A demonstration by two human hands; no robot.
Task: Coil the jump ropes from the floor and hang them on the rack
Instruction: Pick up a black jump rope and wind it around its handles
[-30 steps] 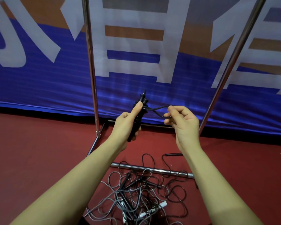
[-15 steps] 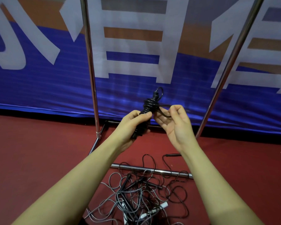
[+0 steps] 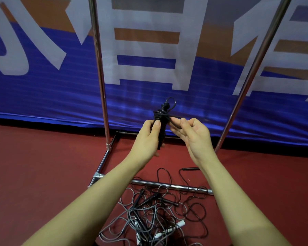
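Observation:
A black jump rope (image 3: 161, 114) is bundled into a tight coil around its handles, with a small loop sticking up at the top. My left hand (image 3: 148, 139) grips the bundle's lower part, thumb along its side. My right hand (image 3: 190, 134) pinches the rope's free strand just right of the coil, pulled taut. A tangled pile of grey and black jump ropes (image 3: 155, 213) with white handles lies on the red floor below my arms. The rack's two metal uprights, the left pole (image 3: 100, 68) and the right pole (image 3: 252, 68), rise on either side of my hands.
The rack's base bars (image 3: 171, 186) lie on the red floor, crossed by loose rope. One black handle (image 3: 190, 169) lies apart near my right wrist. A blue, orange and white banner (image 3: 43, 89) hangs right behind the rack.
The rope went from a loose strand beside the handles to several turns wound round them. My right hand now holds the strand taut close to the coil.

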